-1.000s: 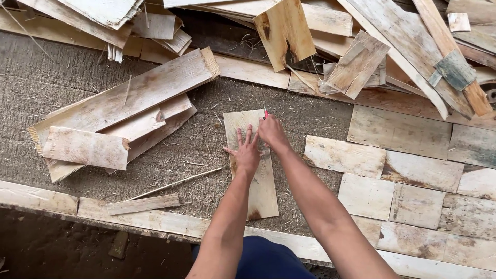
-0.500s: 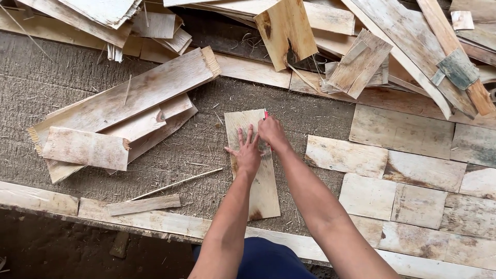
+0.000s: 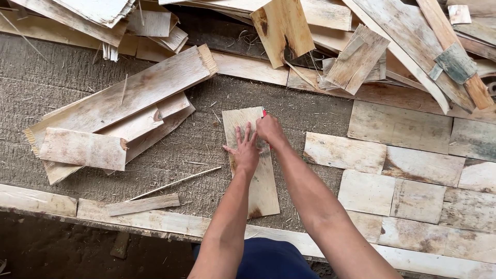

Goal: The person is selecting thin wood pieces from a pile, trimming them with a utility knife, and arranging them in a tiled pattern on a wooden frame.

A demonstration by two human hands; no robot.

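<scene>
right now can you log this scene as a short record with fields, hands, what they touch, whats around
left hand: left hand pressed flat, fingers spread, on the upright veneer sheet
right hand: right hand at the sheet's top right edge, gripping a small red-tipped tool, mostly hidden
surface: coarse woven mat
left side: loose stack of veneer sheets, one thin stick
right side: laid rows of veneer pieces, edges touching
top: jumbled scrap pile
near edge: long wooden strip
</scene>
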